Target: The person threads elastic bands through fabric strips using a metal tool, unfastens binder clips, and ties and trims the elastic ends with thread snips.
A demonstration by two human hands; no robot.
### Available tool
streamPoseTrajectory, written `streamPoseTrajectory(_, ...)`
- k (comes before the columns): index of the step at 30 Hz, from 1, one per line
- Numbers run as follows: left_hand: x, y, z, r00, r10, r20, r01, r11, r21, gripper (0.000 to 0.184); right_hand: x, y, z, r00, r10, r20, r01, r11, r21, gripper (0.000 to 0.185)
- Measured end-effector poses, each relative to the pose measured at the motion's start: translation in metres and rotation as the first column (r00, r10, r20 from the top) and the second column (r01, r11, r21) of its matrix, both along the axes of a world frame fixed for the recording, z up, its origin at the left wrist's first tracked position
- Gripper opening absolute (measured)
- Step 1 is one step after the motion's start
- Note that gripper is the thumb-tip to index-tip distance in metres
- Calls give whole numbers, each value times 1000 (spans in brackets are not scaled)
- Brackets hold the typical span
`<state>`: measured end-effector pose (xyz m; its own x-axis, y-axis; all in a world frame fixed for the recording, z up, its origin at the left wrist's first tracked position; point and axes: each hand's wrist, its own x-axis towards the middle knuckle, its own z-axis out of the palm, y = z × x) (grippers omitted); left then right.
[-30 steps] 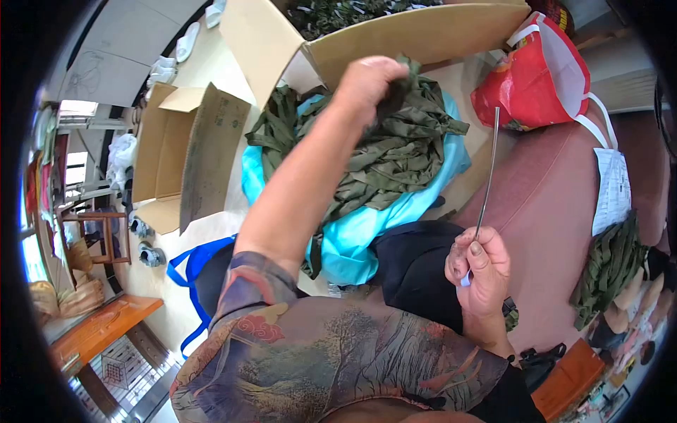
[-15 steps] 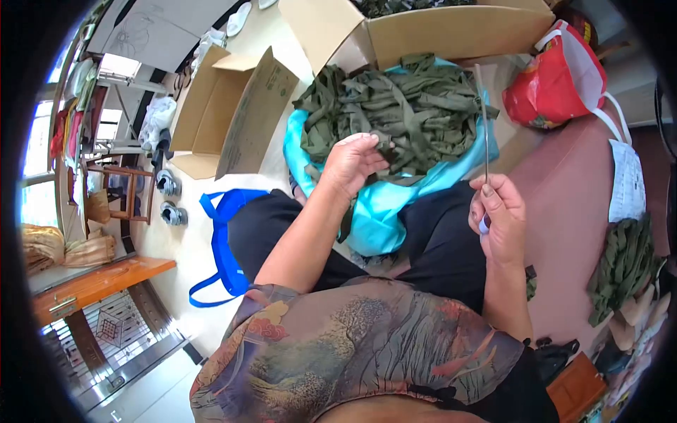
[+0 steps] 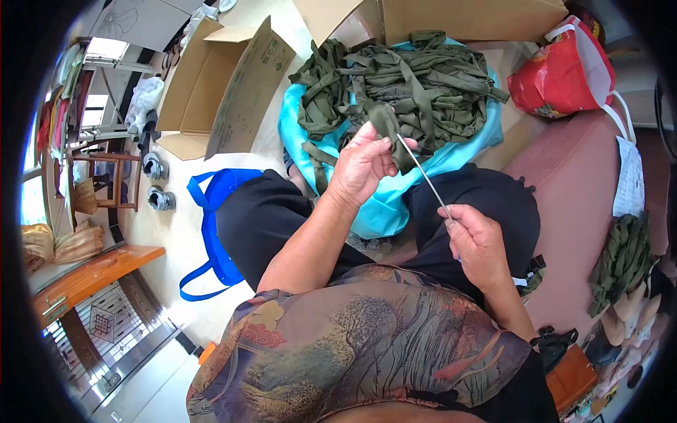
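Note:
My left hand (image 3: 361, 166) pinches the end of a dark green fabric strip (image 3: 385, 121) between thumb and fingers. In my right hand (image 3: 479, 243) is a thin metal rod (image 3: 424, 173), its handle mostly hidden by the palm. The rod slants up and left, and its tip meets the strip beside my left fingertips; whether it passes through the cloth I cannot tell. Beyond both hands, a heap of dark green strips (image 3: 451, 92) lies on a turquoise plastic bag (image 3: 377, 220) in front of my lap.
An open cardboard box (image 3: 243, 92) stands at the left, and another carton (image 3: 465, 20) is behind the heap. A blue bag (image 3: 218, 240) lies by my left leg. To the right are a red bag (image 3: 557, 74) and a green fabric bundle (image 3: 624, 261) on a reddish-brown surface.
The rod has swung from nearly upright to a leftward slant, its tip now at the strip. My right hand moved inward and nearer me. The strip at my left fingers now stands raised.

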<state>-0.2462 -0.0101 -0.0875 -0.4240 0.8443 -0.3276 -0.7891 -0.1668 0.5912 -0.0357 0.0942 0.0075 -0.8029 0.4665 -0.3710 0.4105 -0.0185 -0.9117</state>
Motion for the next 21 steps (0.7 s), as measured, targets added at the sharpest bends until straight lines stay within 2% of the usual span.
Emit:
streamPoseTrajectory(4,-7,-4,-2,999,27,-16,-27,1000,9,50,1,1,1,998,10,59,-9,1000,-4,13)
streamPoseTrajectory(10,-14,-7,-4,999,49,-19,-48,998,50,53,5,-3,-2,996,63,71,-71,990,118,13)
streamPoseTrajectory(13,-12,-8,1,997,45,59,-49,996,80,51,3,-4,-1,995,72,71,-82,985,151,14)
streamPoseTrajectory(16,-4,-8,4,995,82,50,-85,994,75,51,3,-6,-3,995,86,50,-95,971,221,14)
streamPoseTrajectory(21,-6,-12,1,998,19,66,-24,996,88,52,4,-7,-9,991,133,3,-127,940,318,15)
